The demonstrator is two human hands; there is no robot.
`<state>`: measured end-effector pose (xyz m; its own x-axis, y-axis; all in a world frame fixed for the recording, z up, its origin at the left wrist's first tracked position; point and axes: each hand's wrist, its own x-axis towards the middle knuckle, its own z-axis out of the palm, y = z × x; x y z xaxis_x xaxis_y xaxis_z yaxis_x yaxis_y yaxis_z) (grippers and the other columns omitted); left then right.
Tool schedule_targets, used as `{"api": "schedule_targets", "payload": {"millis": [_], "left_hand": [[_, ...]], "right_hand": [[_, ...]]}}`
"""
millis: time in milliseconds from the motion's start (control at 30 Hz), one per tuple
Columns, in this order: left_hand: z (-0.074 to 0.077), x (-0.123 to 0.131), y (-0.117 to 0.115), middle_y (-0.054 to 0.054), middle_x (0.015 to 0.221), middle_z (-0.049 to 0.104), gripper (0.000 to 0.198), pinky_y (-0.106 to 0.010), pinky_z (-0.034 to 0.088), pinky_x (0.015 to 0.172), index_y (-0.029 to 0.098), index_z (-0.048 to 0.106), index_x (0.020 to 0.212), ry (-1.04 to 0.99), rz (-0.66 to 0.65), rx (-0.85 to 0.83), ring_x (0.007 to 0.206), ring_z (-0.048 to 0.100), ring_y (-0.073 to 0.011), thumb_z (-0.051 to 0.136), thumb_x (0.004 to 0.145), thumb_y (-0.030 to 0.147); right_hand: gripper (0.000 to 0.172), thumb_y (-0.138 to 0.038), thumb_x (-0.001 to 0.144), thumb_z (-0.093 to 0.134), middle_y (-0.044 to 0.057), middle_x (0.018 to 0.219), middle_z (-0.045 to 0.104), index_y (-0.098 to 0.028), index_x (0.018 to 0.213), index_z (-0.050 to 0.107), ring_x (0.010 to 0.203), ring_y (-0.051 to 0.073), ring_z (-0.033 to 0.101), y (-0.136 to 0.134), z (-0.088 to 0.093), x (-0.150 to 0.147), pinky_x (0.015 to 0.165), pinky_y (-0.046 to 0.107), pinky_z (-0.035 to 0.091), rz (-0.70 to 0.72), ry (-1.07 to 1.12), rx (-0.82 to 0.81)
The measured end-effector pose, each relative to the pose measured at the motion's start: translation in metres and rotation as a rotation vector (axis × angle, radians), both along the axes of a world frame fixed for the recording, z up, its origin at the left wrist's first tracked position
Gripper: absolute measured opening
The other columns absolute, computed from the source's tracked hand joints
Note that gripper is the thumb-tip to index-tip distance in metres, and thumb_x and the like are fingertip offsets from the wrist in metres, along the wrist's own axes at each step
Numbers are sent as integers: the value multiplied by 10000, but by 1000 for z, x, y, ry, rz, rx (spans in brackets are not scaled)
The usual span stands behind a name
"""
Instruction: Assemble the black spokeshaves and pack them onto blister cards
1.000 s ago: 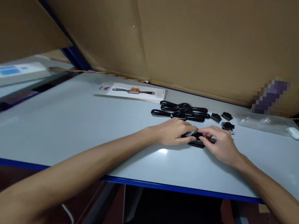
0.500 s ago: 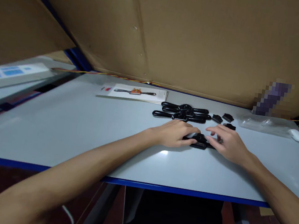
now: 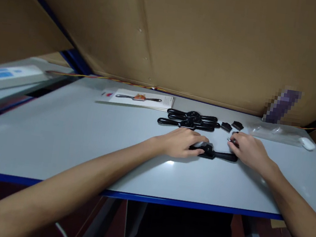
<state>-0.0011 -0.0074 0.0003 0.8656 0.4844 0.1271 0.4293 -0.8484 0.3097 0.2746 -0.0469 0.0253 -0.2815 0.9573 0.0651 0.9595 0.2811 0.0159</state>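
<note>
A black spokeshave (image 3: 226,156) lies on the table before me, its right handle bare. My left hand (image 3: 185,142) is closed round its left handle, thumb and fingers at the middle body. Just past the right handle, my right hand (image 3: 244,148) is pinched at the fingertips, with a small shiny bit showing there that is too small to name. Behind the left hand, several black spokeshaves (image 3: 191,120) lie close together. Two small dark plates (image 3: 226,127) rest to their right; another dark piece is partly hidden at my right fingers.
Flat printed packaging with a spokeshave picture (image 3: 140,98) lies at the back left. A clear plastic bag (image 3: 276,134) and a white rounded object (image 3: 307,144) are at the right. Cardboard walls (image 3: 201,42) stand behind the table (image 3: 84,143). A white-and-blue box (image 3: 8,76) sits far left.
My right hand has moved off the spokeshave's body, to the right, and its fingers have closed near the dark piece. The right handle is now uncovered. My left hand stays on the spokeshave.
</note>
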Motion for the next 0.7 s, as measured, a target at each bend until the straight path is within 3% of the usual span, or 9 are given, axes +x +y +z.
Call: {"api": "schedule_targets", "payload": {"millis": [133, 400, 700], "left_hand": [[-1, -1, 1, -111, 1081, 759, 521, -344, 484, 678, 192, 600, 1432, -3, -10, 18, 762, 678, -218, 386, 1049, 473], [-2, -1, 1, -100, 1055, 754, 487, -344, 470, 662, 208, 621, 1392, -9, -23, 8, 759, 673, -218, 381, 1049, 455], [-4, -1, 2, -85, 985, 736, 424, -328, 452, 653, 188, 667, 1262, -20, -16, 5, 755, 650, -208, 420, 1045, 455]], "right_hand": [[97, -265, 978, 588, 83, 964, 743, -202, 942, 653, 785, 224, 644, 2, -3, 2, 665, 339, 396, 82, 125, -5], [89, -241, 966, 613, 62, 953, 765, -222, 1015, 685, 852, 225, 696, -6, -12, -11, 815, 389, 498, 315, 423, 79], [181, -266, 998, 614, 56, 916, 762, -228, 1033, 788, 746, 171, 658, -16, -15, -26, 742, 348, 520, 466, 537, 20]]}}
